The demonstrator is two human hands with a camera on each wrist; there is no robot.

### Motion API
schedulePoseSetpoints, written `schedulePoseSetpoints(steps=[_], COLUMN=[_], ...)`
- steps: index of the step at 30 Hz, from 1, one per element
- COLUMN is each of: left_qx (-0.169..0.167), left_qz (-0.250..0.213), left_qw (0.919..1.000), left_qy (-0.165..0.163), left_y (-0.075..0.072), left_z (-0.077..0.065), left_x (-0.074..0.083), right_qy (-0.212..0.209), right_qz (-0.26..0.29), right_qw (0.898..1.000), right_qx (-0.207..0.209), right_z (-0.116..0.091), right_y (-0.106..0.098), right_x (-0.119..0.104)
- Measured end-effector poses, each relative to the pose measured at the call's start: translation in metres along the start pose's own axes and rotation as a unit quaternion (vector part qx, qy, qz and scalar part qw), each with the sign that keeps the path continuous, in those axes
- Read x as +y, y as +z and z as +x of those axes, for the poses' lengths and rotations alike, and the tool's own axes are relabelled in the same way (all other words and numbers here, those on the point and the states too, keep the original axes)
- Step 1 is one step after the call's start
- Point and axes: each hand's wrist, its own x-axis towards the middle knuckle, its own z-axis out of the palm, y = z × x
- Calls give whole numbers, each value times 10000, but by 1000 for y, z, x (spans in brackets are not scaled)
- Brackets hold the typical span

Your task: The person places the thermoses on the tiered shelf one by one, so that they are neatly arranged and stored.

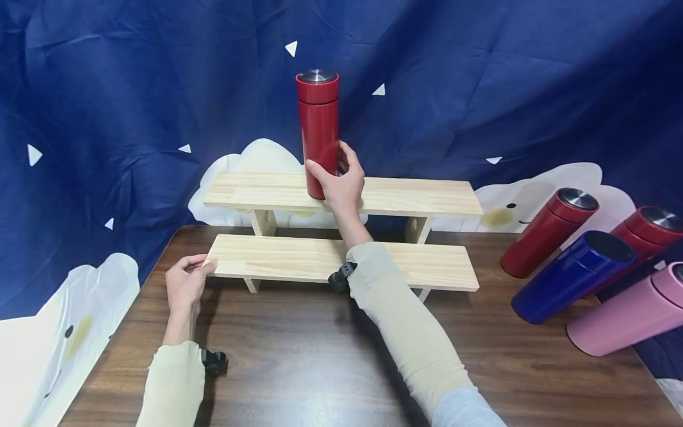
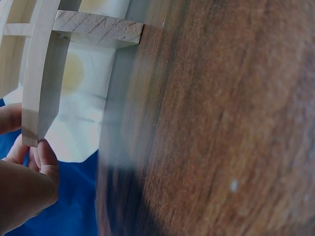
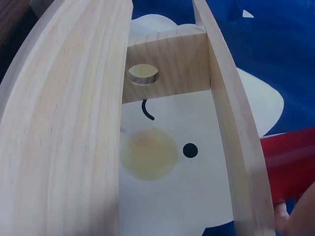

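The red bottle is upright at the upper plank, left of its middle, with its base against the wood or only just over it; the head view does not settle which. The fingers of the right hand are curled round its lower part, thumb across the front — a low grip that should steady the base but leaves the tall top free to sway, so it seems wise to keep the bottle plumb and let the whole bottom bear evenly before the hold loosens. The plank is narrow, so the base wants to sit well within both long edges. The left hand pinches the left end of the lower plank, its fingers and thumb on either side of the board; a light hold there ought to brace the stand, whereas a tug could shift it on the desk. The right forearm reaches over the lower plank, and the black wrist device shows by its front edge — best to carry that arm high, then draw the fingers away sideways so they do not tip the bottle. The blue bottle stands well apart, on the right.
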Motion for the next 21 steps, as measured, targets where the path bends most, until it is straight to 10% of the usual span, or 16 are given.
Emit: schedulePoseSetpoints(steps=[21], left_qx=[72], left_qz=[-222], left_qw=[9997], left_qy=[-88], left_y=[0], left_z=[-4], left_x=[-2], right_qy=[-207], right_qz=[-185], right_qw=[9994], right_qx=[-212], right_z=[-5], right_y=[-9], right_x=[11])
